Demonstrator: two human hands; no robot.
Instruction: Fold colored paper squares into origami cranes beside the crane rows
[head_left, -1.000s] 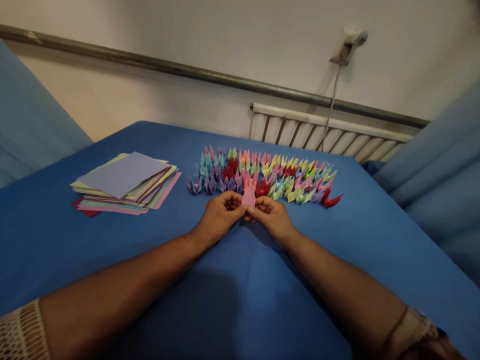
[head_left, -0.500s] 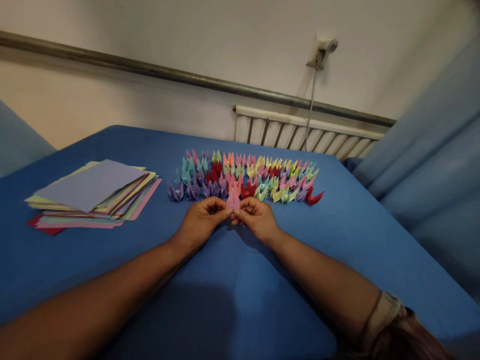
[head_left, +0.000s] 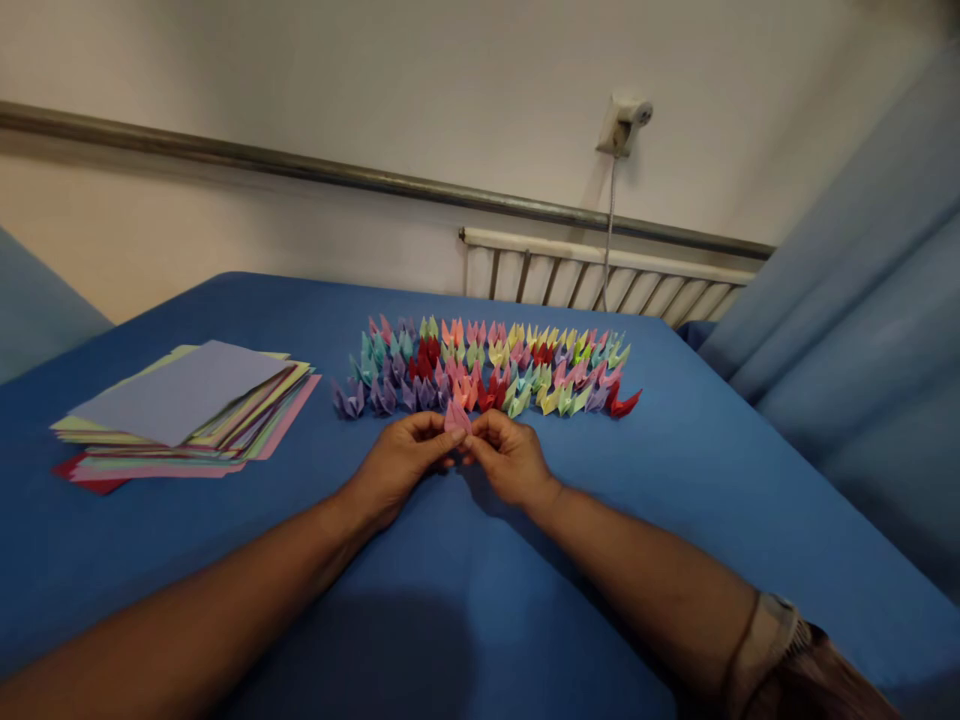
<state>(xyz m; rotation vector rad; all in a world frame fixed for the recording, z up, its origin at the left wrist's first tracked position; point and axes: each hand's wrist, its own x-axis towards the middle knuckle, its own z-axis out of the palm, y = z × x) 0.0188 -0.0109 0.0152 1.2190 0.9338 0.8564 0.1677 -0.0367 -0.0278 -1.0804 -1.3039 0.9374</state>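
A small folded pink origami paper is held up just above the blue table, its pointed end upward. My left hand pinches its left side between thumb and fingers. On the other side, my right hand grips the lower right edge, fingertips close to those of the left. Parts of the folded paper are covered by my thumbs. Right behind my hands stand rows of finished paper cranes in purple, red, pink, yellow, green and teal.
A stack of coloured paper sheets lies to the left on the blue-covered table. Behind are a metal rail, a white radiator and a plugged-in cord. A blue curtain hangs on the right.
The pink folded paper has turned and tilted left in my fingers, its tip looking narrower. Both hands keep hold of it. The whole view has shifted slightly, with the background lower in the picture.
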